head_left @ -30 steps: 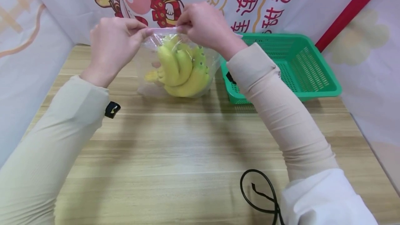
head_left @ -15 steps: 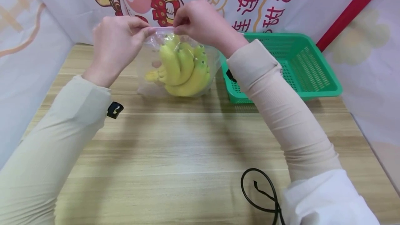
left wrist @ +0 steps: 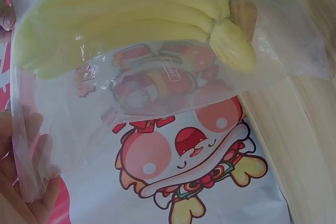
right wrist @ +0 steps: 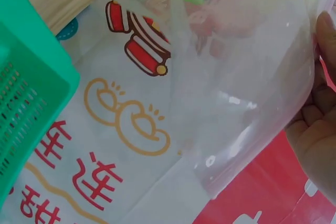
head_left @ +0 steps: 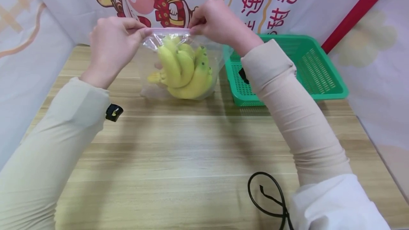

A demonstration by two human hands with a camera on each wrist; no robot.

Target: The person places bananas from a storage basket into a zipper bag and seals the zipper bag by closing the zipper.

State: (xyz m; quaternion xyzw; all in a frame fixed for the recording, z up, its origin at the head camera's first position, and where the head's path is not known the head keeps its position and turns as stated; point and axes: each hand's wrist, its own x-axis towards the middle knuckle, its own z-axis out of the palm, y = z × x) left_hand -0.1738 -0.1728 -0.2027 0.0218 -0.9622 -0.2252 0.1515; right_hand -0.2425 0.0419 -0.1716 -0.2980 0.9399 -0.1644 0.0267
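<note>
A clear zip bag (head_left: 179, 42) stands on the wooden table (head_left: 179, 144) with a bunch of yellow bananas (head_left: 183, 72) inside. My left hand (head_left: 112, 45) pinches the left end of the bag's pink zip strip (head_left: 167, 30). My right hand (head_left: 220, 22) pinches the strip further right. In the left wrist view the bananas (left wrist: 131, 14) show through the plastic (left wrist: 68, 129), with my fingers (left wrist: 21, 192) at the lower left. The right wrist view has the clear plastic (right wrist: 247, 77) and my fingers (right wrist: 320, 129) at the right edge.
A green plastic basket (head_left: 300, 66) sits on the table just right of the bag, behind my right forearm. A black cable loop (head_left: 266, 194) lies near the front edge. White printed cloth walls (head_left: 38, 27) close in the left, back and right.
My right hand has slid to the right along the zip strip, so more of the strip shows between my hands. The left hand stays at its end.
</note>
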